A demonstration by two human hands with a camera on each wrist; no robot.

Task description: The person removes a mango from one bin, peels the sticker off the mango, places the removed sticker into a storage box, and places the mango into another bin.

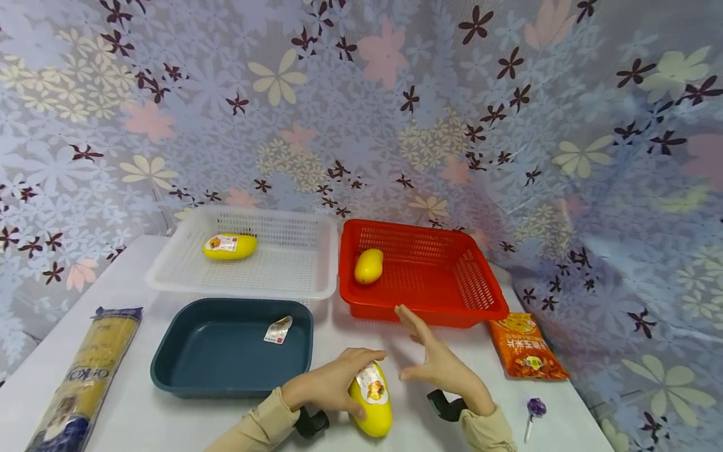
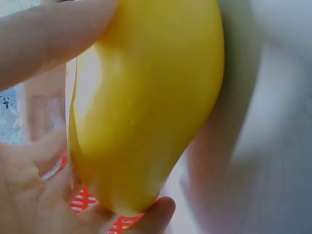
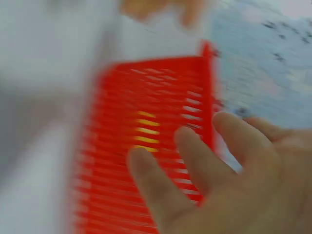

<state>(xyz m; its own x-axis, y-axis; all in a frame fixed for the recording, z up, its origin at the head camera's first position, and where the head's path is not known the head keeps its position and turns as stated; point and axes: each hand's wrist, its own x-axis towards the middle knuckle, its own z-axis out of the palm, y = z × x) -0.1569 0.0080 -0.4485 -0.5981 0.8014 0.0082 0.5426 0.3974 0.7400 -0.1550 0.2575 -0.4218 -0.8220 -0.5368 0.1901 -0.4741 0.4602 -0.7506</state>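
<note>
My left hand (image 1: 333,380) grips a yellow mango (image 1: 376,419) at the front of the table, thumb on one side and fingers on the other. A white label with a fruit picture is stuck on this mango's upper side. In the left wrist view the mango (image 2: 146,87) fills the middle, fingertips around its narrow end. To the right, my right hand (image 1: 437,364) hovers with fingers spread and holds nothing, near the front wall of the red basket (image 1: 429,316). In the right wrist view its fingers overlap the slotted basket (image 3: 117,170). A second mango (image 1: 369,266), without a visible label, lies in that basket.
A white basket (image 1: 243,290) holds a labelled mango (image 1: 240,247). Before it stands a dark teal tray (image 1: 226,392) with a loose label (image 1: 278,329) inside. A pasta pack (image 1: 90,376) lies left; an orange snack bag (image 1: 525,348) and purple lollipop (image 1: 535,408) lie right.
</note>
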